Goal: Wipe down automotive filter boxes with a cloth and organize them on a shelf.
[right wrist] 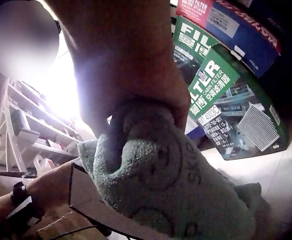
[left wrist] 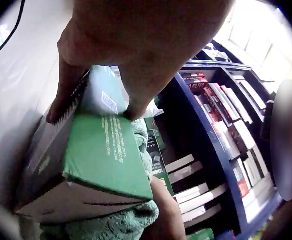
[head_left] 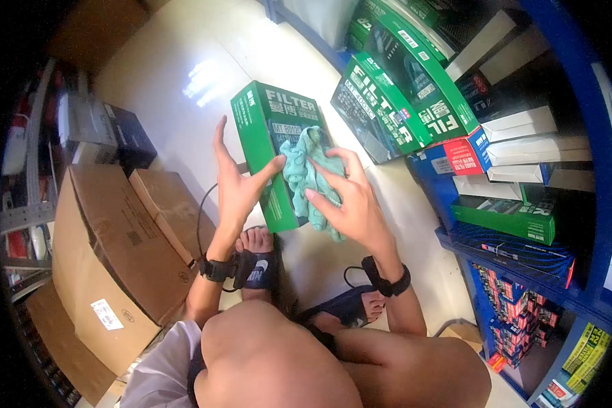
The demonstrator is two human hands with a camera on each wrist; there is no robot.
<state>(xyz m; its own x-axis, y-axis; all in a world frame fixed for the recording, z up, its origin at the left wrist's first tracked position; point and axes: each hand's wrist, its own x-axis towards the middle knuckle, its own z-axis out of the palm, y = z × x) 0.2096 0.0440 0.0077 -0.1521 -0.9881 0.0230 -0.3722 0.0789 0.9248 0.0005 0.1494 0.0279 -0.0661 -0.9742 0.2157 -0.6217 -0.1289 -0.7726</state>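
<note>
A green filter box is tilted upright between my hands, over the floor in front of my feet. My left hand holds it across its narrow side, the thumb by the front edge and the fingers on the far side, as the left wrist view shows. With bent fingers, my right hand grips a bunched teal towel against the box's printed front, hiding part of the label. Dark lettering shows on the towel in the right wrist view, where it covers most of the box.
At right, a blue shelf carries several filter boxes, and a green box stands close to its front. Brown cartons line the left side. Sandalled feet are on the pale floor below my hands.
</note>
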